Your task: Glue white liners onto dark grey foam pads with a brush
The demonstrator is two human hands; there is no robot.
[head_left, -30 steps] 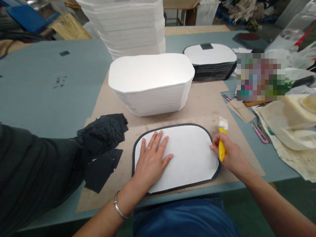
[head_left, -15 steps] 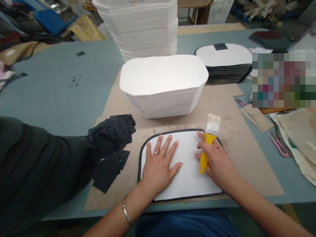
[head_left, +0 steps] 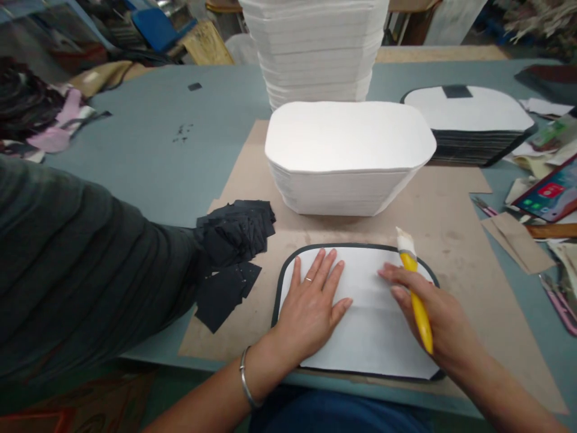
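Note:
My left hand (head_left: 311,310) lies flat with spread fingers on the left part of a white sheet (head_left: 365,337), which has rounded corners and sits inside a black border (head_left: 351,245). Over the right part of that sheet, my right hand (head_left: 433,313) grips a yellow-handled paintbrush (head_left: 420,316) between thumb and fingers, its pale bristles pointing away from me. The right fingertips are close to the sheet; whether they touch it I cannot tell. Left of the sheet is a loose pile of black rectangular pieces (head_left: 237,234).
Behind the sheet stands a stack of white panels (head_left: 347,186), with a taller white stack (head_left: 320,54) beyond. Black-edged panels (head_left: 469,144) are stacked at back right. Brown cardboard (head_left: 464,234) covers the table (head_left: 148,168). Pink-handled snips (head_left: 559,304) and a phone (head_left: 552,189) lie right. A dark sleeve (head_left: 99,264) reaches in from the left.
The view has shifted, so things appear further right. My right hand has turned, tilting the brush so its bristles lean left. My left hand stays flat on the sheet.

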